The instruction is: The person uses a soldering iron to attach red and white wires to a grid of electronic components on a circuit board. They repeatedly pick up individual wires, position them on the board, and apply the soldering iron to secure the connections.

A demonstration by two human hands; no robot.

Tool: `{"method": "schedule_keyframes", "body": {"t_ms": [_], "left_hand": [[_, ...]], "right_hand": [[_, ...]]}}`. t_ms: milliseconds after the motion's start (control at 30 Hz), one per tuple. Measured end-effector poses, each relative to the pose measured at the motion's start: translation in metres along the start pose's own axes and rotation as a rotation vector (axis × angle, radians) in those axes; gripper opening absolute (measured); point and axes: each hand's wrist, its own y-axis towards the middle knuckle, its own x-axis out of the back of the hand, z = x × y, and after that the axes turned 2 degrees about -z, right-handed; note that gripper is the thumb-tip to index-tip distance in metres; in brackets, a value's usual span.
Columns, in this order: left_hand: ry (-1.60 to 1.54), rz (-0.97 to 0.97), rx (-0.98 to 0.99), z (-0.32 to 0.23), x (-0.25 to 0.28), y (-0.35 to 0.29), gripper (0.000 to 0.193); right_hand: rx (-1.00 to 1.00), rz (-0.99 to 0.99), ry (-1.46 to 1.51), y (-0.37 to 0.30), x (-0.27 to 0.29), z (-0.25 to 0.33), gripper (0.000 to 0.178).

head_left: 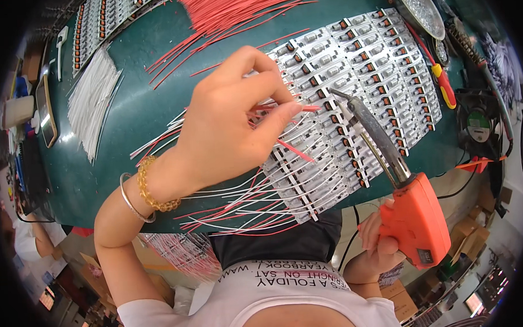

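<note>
My left hand is closed in a pinch on several thin red wires, above the near-left part of the circuit board panels. Their ends poke out past my thumb toward the boards. My right hand grips the handle of an orange soldering gun at the lower right. The gun's bent dark tip reaches up and left over the boards, a short way right of the pinched wires. Red and white wires trail leftward from the near boards, some passing under my left forearm.
On the green table lie a pile of red wires at the back and white wires at the left. A phone rests at the left edge. A screwdriver, a metal dish and a small fan are at the right.
</note>
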Motion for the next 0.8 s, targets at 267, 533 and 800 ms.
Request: {"method": "schedule_keyframes", "body": {"t_ms": [267, 533, 800], "left_hand": [[0.143, 0.016, -0.045, 0.001, -0.009, -0.009, 0.011], [0.148, 0.011, -0.046, 0.001, -0.009, -0.009, 0.011], [0.158, -0.004, -0.073, 0.003, -0.010, -0.010, 0.012]], "right_hand": [[0.061, 0.101, -0.097, -0.002, 0.002, 0.003, 0.078], [-0.067, 0.139, -0.172, -0.011, 0.016, 0.004, 0.076], [-0.031, 0.111, -0.094, -0.003, 0.001, 0.009, 0.085]]}}
